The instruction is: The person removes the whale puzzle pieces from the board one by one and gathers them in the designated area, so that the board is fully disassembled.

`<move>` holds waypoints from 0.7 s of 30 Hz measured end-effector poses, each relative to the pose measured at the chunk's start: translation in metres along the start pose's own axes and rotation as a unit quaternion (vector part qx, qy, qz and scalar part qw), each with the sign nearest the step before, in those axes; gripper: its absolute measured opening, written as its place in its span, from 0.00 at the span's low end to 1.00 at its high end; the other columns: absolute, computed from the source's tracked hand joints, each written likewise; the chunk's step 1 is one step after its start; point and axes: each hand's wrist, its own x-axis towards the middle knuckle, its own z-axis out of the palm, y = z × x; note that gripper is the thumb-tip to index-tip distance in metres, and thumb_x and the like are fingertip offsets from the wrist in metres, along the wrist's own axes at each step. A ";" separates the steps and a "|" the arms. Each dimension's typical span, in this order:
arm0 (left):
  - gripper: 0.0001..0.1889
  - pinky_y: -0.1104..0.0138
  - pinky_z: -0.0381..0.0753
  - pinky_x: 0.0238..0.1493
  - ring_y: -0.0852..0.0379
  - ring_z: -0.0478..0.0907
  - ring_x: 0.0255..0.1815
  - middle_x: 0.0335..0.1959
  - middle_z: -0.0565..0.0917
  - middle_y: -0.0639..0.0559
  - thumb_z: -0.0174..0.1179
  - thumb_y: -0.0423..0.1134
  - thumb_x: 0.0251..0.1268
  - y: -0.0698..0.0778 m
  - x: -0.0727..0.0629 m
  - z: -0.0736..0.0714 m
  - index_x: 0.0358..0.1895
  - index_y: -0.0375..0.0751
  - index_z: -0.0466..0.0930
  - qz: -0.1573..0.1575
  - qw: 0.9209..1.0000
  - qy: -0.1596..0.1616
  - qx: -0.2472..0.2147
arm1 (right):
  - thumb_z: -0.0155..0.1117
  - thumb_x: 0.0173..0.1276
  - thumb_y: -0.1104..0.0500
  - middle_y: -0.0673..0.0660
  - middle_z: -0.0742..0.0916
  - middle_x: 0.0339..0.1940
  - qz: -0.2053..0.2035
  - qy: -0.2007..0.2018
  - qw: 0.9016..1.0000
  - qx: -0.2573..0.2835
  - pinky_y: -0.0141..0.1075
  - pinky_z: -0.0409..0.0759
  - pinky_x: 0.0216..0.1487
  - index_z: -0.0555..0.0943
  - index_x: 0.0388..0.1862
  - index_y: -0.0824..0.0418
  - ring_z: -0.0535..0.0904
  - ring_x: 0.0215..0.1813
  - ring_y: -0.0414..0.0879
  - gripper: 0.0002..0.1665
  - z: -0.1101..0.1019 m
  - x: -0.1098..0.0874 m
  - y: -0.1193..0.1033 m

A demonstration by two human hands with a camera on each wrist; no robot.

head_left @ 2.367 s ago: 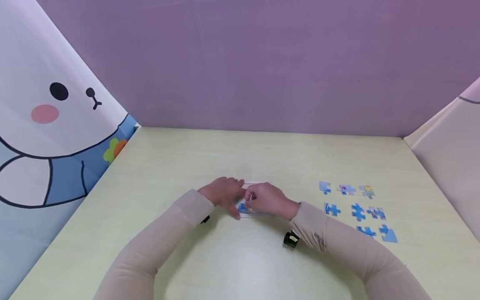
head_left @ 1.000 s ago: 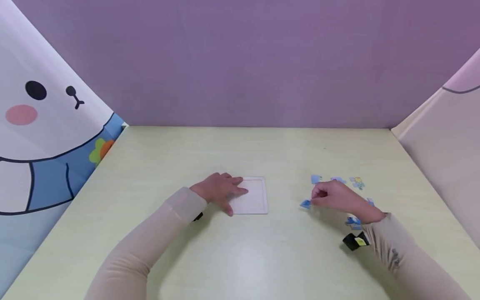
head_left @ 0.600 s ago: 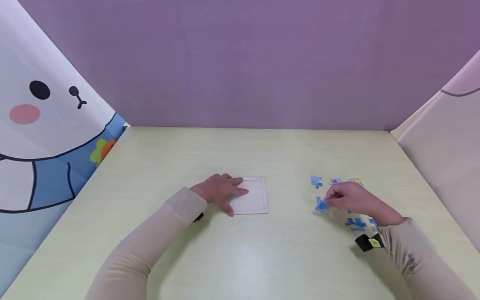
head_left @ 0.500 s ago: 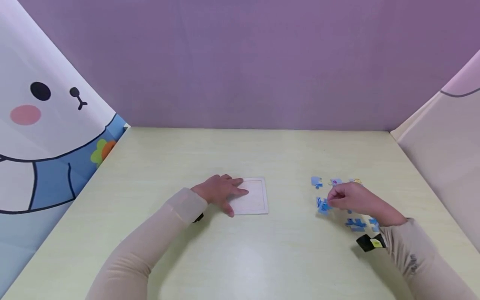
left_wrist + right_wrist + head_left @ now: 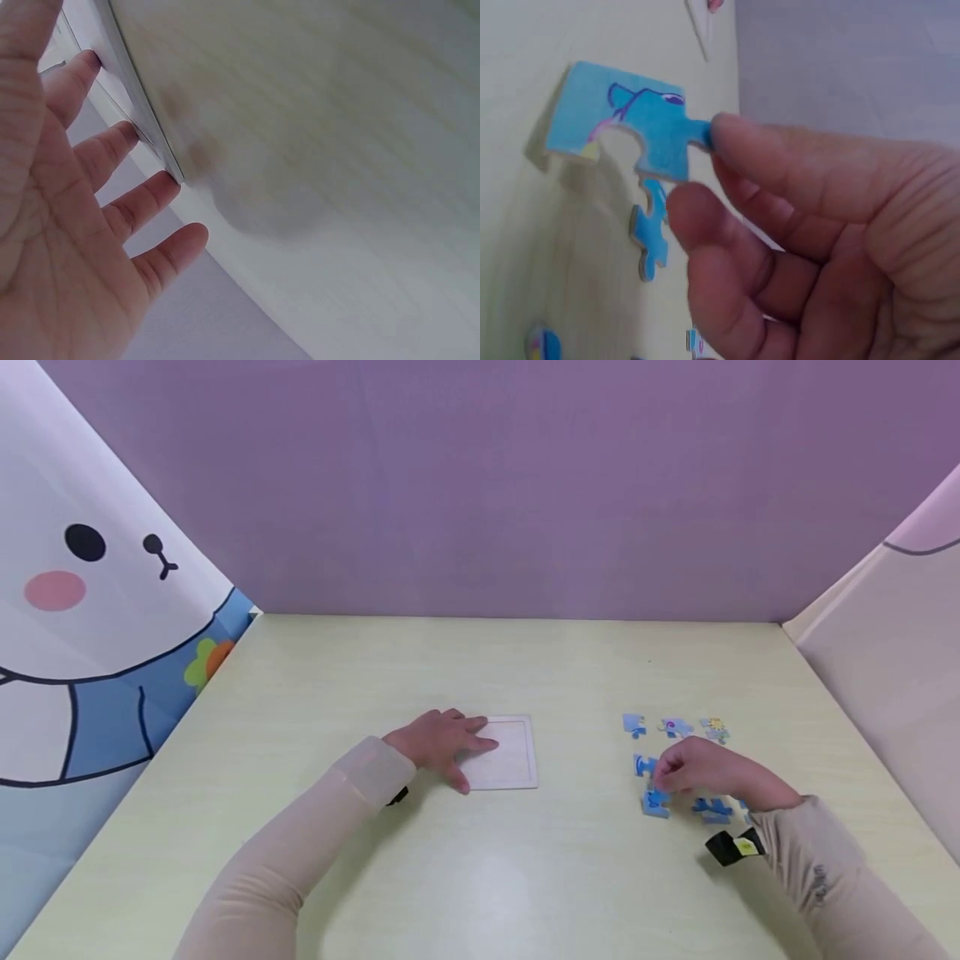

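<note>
My right hand (image 5: 693, 766) pinches a blue jigsaw piece (image 5: 655, 803) by its tab, between thumb and fingertips. In the right wrist view, this corner-shaped piece (image 5: 656, 135) bears purple lines and is tilted, with its shadow on the table. Just beyond it lies another blue jigsaw piece (image 5: 642, 766), partly covered by my fingers in the head view. My left hand (image 5: 442, 745) rests with spread fingers on the left side of a square white puzzle frame (image 5: 533, 752). Seen from the left wrist, several fingertips touch the frame's edge (image 5: 142, 97).
A row of three pieces lies farther back: a blue piece (image 5: 634, 725), a purple-blue piece (image 5: 677, 727) and a piece with a yellow sun (image 5: 716, 729). Another blue piece (image 5: 712, 811) sits below my right hand, which hides others. A purple wall (image 5: 525, 485) stands behind the table.
My right hand has gone from the frame to the loose pieces on the right, carrying the blue jigsaw piece, then lowered it toward the near side. My left hand has stayed on the frame.
</note>
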 end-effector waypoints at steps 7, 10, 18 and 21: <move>0.40 0.47 0.65 0.60 0.41 0.61 0.68 0.74 0.59 0.44 0.68 0.57 0.53 0.000 -0.001 0.001 0.71 0.55 0.65 0.004 1.000 0.003 -0.001 | 0.62 0.64 0.65 0.48 0.78 0.22 0.009 0.009 0.999 -0.049 0.36 0.70 0.29 0.84 0.30 0.63 0.69 0.25 0.44 0.05 0.003 0.005 0.003; 0.40 0.48 0.65 0.60 0.41 0.60 0.69 0.74 0.59 0.45 0.68 0.57 0.53 0.001 -0.001 0.001 0.71 0.55 0.65 0.003 1.000 -0.001 -0.004 | 0.63 0.64 0.64 0.48 0.77 0.20 0.019 0.007 0.997 -0.072 0.36 0.69 0.29 0.83 0.28 0.61 0.69 0.24 0.43 0.05 0.006 0.006 0.006; 0.41 0.47 0.64 0.61 0.40 0.60 0.69 0.75 0.57 0.45 0.68 0.58 0.54 0.002 -0.001 -0.001 0.72 0.55 0.64 -0.003 1.000 -0.012 -0.006 | 0.62 0.63 0.65 0.46 0.70 0.13 0.020 -0.002 0.994 -0.111 0.36 0.66 0.29 0.79 0.21 0.58 0.65 0.19 0.41 0.11 0.011 0.012 0.003; 0.40 0.47 0.65 0.60 0.40 0.61 0.68 0.75 0.57 0.45 0.68 0.57 0.54 0.002 -0.001 0.000 0.71 0.55 0.65 0.000 1.000 -0.011 -0.004 | 0.62 0.64 0.65 0.47 0.70 0.14 0.029 0.002 0.993 -0.112 0.37 0.66 0.29 0.78 0.22 0.59 0.65 0.20 0.42 0.10 0.012 0.012 0.000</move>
